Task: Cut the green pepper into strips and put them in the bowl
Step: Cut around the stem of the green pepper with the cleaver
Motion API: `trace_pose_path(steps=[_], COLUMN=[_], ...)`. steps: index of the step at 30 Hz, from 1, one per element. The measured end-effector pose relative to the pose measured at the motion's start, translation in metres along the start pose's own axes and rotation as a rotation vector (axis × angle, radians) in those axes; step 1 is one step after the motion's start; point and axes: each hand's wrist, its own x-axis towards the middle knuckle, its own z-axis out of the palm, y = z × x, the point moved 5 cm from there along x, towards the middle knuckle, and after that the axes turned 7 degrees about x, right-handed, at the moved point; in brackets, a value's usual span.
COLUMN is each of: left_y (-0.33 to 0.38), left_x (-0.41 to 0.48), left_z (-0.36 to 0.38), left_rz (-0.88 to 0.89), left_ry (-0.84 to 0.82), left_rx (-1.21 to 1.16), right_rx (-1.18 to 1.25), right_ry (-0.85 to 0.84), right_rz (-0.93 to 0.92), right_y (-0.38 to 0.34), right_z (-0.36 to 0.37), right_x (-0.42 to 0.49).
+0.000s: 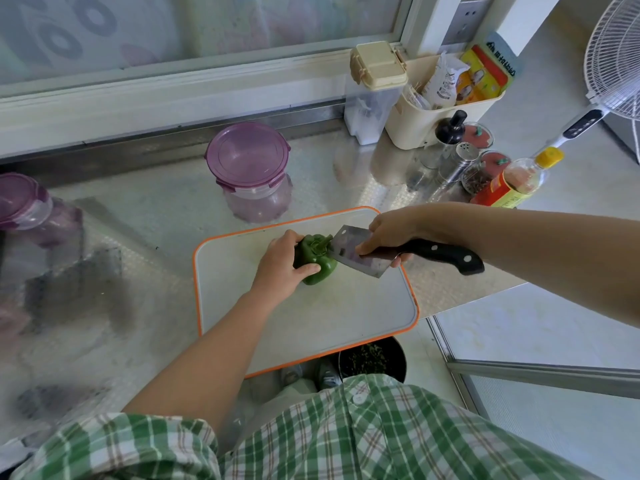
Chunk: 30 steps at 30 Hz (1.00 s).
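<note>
Head view | your left hand (281, 264) grips the green pepper (320, 266) on the cutting board (329, 323) | your right hand (391, 230) holds the cleaver (349, 252), blade at the stem | risk: round pepper rolls, or blade slips toward your left thumb near it

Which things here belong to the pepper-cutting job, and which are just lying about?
In use:
green pepper, held by the left hand
cleaver, held by the right hand
cutting board
No bowl plainly visible.

Lying about:
purple-lidded container
cream caddy
sauce bottle
fan
</note>
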Motion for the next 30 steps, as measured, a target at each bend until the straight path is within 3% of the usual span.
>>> trace_pose_path(steps=[8, 30], left_y=[0.006, 0.013], left_x=[-0.001, 0.004], left_z=[0.008, 0.018], left_rz=[-0.020, 0.087], left_ry=[-0.015, -0.066], left_rx=[-0.010, 0.084], right_rx=[-0.108, 0.527], right_ry=[0.073, -0.255], right_rz=[-0.069, 0.171], right_y=[-0.003, 0.026], right_z=[0.008, 0.025], right_x=[-0.006, -0.009])
